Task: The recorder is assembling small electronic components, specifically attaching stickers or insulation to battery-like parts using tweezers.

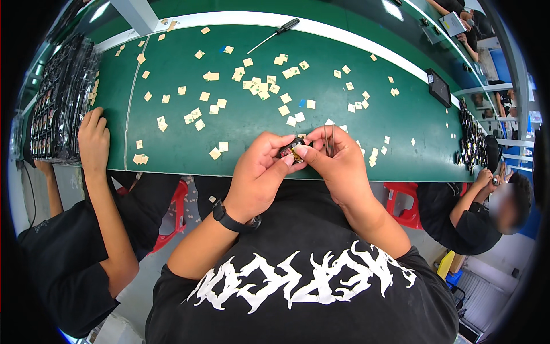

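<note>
Close to the near edge of the green table (189, 155), both of my hands meet over a small black device with red and yellow parts (285, 151). My left hand (256, 175) is closed round its left side, thumb on the near face. Against its right side press the thumb and fingers of my right hand (344, 166), which also keeps a pair of thin metal tweezers (326, 136) upright between its fingers. Much of the device is hidden by my fingers. Small cream paper squares (215, 153) are scattered around and beyond my hands.
A screwdriver (276, 34) lies at the table's far side. Stacked black trays (60, 97) stand at the left, beside a co-worker's hand (94, 140). To the right are a black tray (438, 87), a heap of small black parts (472, 137) and another seated co-worker (472, 221).
</note>
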`<state>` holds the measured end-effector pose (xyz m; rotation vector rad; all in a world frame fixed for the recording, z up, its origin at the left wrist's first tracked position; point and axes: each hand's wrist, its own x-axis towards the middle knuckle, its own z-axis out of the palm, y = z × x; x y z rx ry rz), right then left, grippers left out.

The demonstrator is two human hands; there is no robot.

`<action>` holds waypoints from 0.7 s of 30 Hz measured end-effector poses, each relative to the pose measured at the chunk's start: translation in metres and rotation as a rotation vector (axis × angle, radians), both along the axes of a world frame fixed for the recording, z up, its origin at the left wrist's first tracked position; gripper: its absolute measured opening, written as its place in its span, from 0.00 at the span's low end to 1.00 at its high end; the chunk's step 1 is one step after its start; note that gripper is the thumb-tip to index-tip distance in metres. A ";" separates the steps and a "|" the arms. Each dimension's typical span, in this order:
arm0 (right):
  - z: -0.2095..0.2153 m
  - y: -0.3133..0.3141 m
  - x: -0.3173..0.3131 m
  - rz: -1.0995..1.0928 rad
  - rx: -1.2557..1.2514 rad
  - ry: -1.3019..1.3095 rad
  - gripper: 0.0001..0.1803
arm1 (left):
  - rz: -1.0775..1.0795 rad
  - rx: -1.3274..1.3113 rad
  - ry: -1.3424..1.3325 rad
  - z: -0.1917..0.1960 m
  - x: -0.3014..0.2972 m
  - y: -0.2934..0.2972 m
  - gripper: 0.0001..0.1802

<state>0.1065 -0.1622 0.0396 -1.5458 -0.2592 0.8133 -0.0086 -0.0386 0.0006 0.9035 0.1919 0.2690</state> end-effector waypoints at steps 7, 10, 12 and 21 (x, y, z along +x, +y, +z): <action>-0.011 -0.004 0.000 0.024 -0.008 -0.066 0.10 | -0.005 -0.010 0.024 -0.003 0.001 0.000 0.16; -0.007 -0.002 -0.004 0.021 -0.005 -0.068 0.10 | 0.004 -0.123 0.050 -0.003 0.002 0.002 0.16; -0.007 -0.001 -0.002 0.016 -0.015 -0.076 0.10 | 0.013 -0.134 0.064 -0.001 0.003 0.002 0.16; -0.008 -0.003 0.005 0.078 0.119 0.075 0.13 | 0.040 -0.112 0.123 0.004 0.004 0.001 0.14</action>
